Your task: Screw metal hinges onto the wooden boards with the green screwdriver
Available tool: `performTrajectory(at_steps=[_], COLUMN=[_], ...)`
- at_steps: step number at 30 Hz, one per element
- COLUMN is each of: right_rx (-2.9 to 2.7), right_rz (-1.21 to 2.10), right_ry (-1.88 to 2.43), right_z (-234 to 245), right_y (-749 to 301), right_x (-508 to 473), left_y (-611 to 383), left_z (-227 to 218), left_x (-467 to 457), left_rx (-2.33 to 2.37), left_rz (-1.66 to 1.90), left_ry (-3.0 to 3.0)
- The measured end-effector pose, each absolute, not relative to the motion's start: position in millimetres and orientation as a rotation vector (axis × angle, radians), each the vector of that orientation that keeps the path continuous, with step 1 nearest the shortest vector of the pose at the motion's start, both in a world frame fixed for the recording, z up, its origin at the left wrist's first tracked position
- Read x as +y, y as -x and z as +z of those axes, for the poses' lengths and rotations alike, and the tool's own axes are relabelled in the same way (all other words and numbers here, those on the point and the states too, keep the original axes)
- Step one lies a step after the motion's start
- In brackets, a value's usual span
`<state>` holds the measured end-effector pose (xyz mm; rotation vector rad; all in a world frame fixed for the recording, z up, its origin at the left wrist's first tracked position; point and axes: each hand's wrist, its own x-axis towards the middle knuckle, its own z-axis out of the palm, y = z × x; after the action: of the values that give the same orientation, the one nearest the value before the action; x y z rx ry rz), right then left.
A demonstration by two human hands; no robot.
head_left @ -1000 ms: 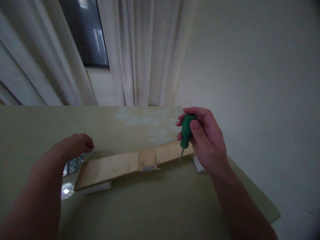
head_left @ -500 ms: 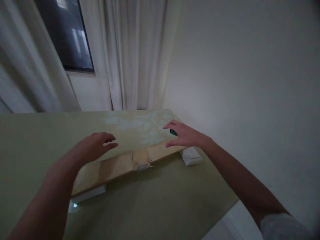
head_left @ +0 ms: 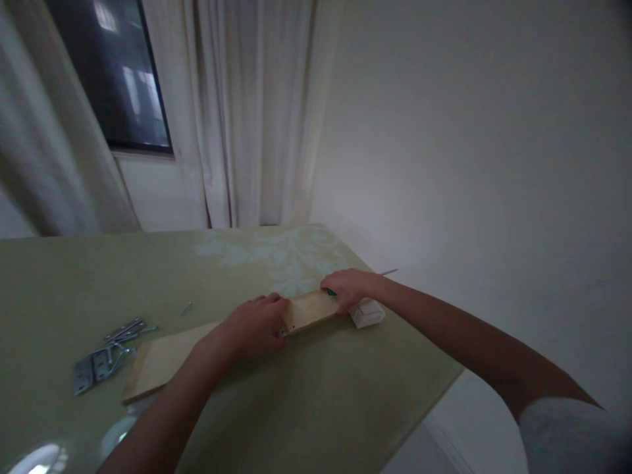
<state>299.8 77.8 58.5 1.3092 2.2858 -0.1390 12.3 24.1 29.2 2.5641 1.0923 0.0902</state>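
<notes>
My left hand [head_left: 254, 326] is closed over the middle of a long wooden piece, with fingers on its far side and thumb at the near edge. It covers the joint between the left board [head_left: 172, 355] and the right board [head_left: 311, 311]. A bit of a metal bracket [head_left: 281, 334] shows by the thumb. Around the right board's outer part, my right hand [head_left: 349, 288] is closed. A green-handled tool, seemingly a screwdriver [head_left: 390, 271], is tucked in that hand, its thin metal shaft sticking out behind the wrist. A white block [head_left: 368, 315] lies under the right end.
On the left of the table [head_left: 296, 408] lie metal hinges [head_left: 91, 370], several long screws [head_left: 118, 355] and one loose screw [head_left: 186, 308]. Shiny round things stand at the lower left. Curtains [head_left: 257, 118] and a wall [head_left: 444, 164] bound the table.
Both hands have come down from above onto the wooden piece and closed on it, the left moving rightward to the joint. The view has shifted, bringing the hinges and screws into sight.
</notes>
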Motion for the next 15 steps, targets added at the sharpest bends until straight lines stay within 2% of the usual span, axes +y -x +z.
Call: performTrajectory(at_steps=[9,15], right_rx=[2.374,2.939], right_rz=[-0.251,-0.352], right_ry=[-1.427,-1.605], right_z=[59.5,108.7], right_y=[-298.7,-276.7], right_x=[62.2,56.5], left_y=[-14.3,-7.1], left_z=[35.1,45.6], left_x=[15.6,9.6], left_rx=[1.140,1.227], left_rz=[0.010,-0.083], left_ry=[-2.561,-2.529])
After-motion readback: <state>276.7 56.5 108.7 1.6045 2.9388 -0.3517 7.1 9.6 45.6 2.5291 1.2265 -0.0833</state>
